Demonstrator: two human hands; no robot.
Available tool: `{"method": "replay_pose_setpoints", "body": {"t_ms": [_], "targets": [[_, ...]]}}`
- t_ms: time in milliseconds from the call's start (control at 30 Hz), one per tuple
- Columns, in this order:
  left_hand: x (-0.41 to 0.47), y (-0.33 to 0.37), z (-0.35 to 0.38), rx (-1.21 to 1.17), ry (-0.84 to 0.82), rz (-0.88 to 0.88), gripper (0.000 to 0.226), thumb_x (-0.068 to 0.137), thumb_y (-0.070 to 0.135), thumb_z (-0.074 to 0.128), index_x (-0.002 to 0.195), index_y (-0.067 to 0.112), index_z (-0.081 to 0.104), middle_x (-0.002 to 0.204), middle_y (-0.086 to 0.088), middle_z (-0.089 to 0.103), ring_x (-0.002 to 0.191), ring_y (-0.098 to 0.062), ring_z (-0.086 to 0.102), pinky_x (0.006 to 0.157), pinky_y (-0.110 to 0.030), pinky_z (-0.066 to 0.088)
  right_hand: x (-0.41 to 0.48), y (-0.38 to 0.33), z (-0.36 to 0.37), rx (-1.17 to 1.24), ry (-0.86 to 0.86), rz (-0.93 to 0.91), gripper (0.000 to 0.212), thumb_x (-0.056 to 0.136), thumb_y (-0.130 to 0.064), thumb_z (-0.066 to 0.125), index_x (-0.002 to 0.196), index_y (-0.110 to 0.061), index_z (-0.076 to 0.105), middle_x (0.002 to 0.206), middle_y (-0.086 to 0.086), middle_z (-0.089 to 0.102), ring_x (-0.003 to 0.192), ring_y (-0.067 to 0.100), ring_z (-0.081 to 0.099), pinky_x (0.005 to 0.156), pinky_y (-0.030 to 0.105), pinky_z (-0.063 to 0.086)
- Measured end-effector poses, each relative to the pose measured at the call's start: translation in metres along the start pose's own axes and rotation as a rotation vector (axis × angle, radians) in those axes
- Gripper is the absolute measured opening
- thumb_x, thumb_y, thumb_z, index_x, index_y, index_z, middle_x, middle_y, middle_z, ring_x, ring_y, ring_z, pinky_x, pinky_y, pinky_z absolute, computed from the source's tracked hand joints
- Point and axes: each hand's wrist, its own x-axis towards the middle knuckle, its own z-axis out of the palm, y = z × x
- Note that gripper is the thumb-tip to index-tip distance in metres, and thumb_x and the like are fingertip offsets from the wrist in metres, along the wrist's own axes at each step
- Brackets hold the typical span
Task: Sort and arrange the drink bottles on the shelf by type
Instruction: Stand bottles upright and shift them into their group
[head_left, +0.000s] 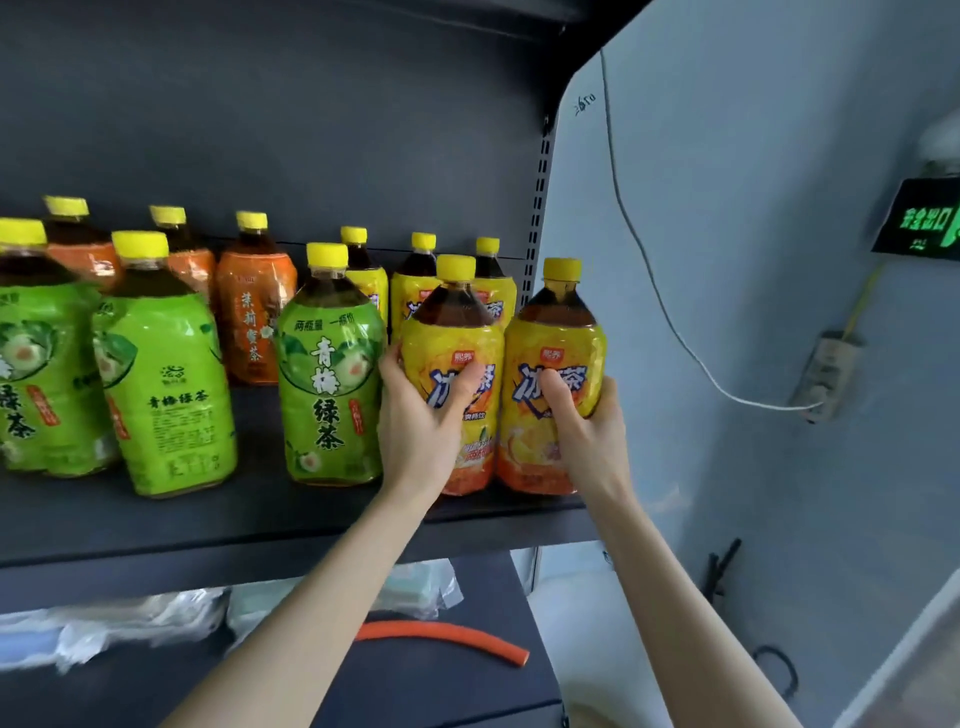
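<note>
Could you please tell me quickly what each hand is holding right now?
The left hand grips the left front yellow bottle.
The right hand grips the right front yellow bottle.

Soft, even light, brightest on the pale wall (753, 208) right of the shelf (260, 519). White glare streaks the wrappers of the green-label bottles (330, 364) and yellow-label bottles (550, 332). Below the shelf it is dimmer and the plastic bags (104, 629) smear. The wide lens bows the shelf's upright (540, 208).
</note>
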Motion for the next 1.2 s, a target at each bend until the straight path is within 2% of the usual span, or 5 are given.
{"method": "replay_pose_setpoints", "body": {"t_ms": [133, 267, 533, 700, 1200], "targets": [[0.016, -0.010, 0.010, 0.062, 0.017, -0.016, 0.094, 0.071, 0.064, 0.057, 0.139, 0.007, 0.028, 0.131, -0.009, 0.053, 0.119, -0.023, 0.054, 0.099, -0.038, 0.045, 0.030, 0.017, 0.010, -0.045, -0.095, 0.038, 0.058, 0.064, -0.072, 0.066, 0.103, -0.034, 0.046, 0.102, -0.007, 0.065, 0.088, 0.004, 0.068, 0.060, 0.021, 0.056], [0.038, -0.019, 0.019, 0.140, 0.017, -0.077, 0.095, 0.077, 0.058, 0.058, 0.145, 0.006, 0.016, 0.145, -0.011, 0.039, 0.132, -0.024, 0.041, 0.108, -0.030, 0.033, 0.049, 0.029, 0.015, -0.181, -0.151, 0.069, 0.078, 0.065, -0.074, 0.062, 0.123, -0.027, 0.039, 0.123, 0.001, 0.058, 0.118, 0.029, 0.053, 0.098, 0.050, 0.047], [0.065, -0.025, 0.030, 0.134, -0.029, -0.292, 0.095, 0.085, 0.054, 0.058, 0.151, 0.017, 0.001, 0.157, -0.005, 0.019, 0.142, -0.023, 0.022, 0.114, -0.039, 0.022, 0.057, 0.033, 0.017, -0.191, -0.194, 0.042, 0.056, 0.083, -0.057, 0.065, 0.122, -0.028, 0.038, 0.124, -0.001, 0.058, 0.114, 0.023, 0.058, 0.098, 0.050, 0.048], [0.043, -0.027, 0.024, 0.245, 0.080, -0.117, 0.066, 0.096, 0.034, 0.050, 0.150, 0.017, 0.016, 0.153, -0.006, 0.029, 0.139, -0.023, 0.030, 0.111, -0.036, 0.029, 0.054, 0.030, 0.018, -0.228, -0.177, -0.006, 0.080, 0.081, -0.058, 0.063, 0.141, -0.018, 0.027, 0.134, 0.003, 0.041, 0.114, 0.018, 0.051, 0.099, 0.048, 0.047], [0.061, -0.034, 0.023, 0.228, -0.044, -0.213, 0.060, 0.102, 0.028, 0.038, 0.152, 0.023, 0.005, 0.159, 0.000, 0.014, 0.144, -0.020, 0.018, 0.113, -0.032, 0.020, 0.055, 0.022, 0.032, -0.073, -0.242, 0.035, 0.057, 0.093, -0.037, 0.060, 0.139, -0.014, 0.037, 0.132, 0.009, 0.054, 0.121, 0.026, 0.054, 0.098, 0.051, 0.049]]}}
